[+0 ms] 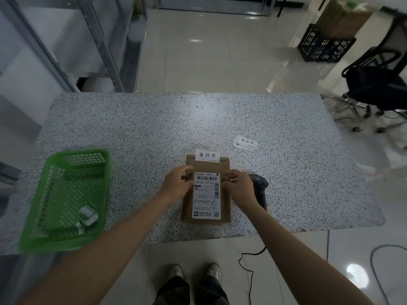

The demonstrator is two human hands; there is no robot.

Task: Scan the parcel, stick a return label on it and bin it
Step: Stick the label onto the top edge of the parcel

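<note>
We see the parcel [207, 190] lying flat near the front edge of the speckled surface [286, 172], a slim brown paper envelope with a white shipping label [207, 195] covering its middle; that label carries a barcode along its top, a line reading roughly "15H-159-L02-540", a second barcode down its right side, a handwritten scrawl and a QR code at the bottom, the smaller print being too blurred for us to read; a white return label [207, 155] printed "退回件" sits at the parcel's far edge, overhanging it onto the surface; a small stack of spare labels [245, 143] with the same characters lies further back to the right; our left hand [176, 186] rests on the parcel's left edge with fingers curled over it, and our right hand [239, 187] pinches at the right edge, fingers drawn close; a black scanner [261, 188] lies just right of the parcel, partly behind that hand; a green basket [66, 199] stands well apart to the left.
</note>
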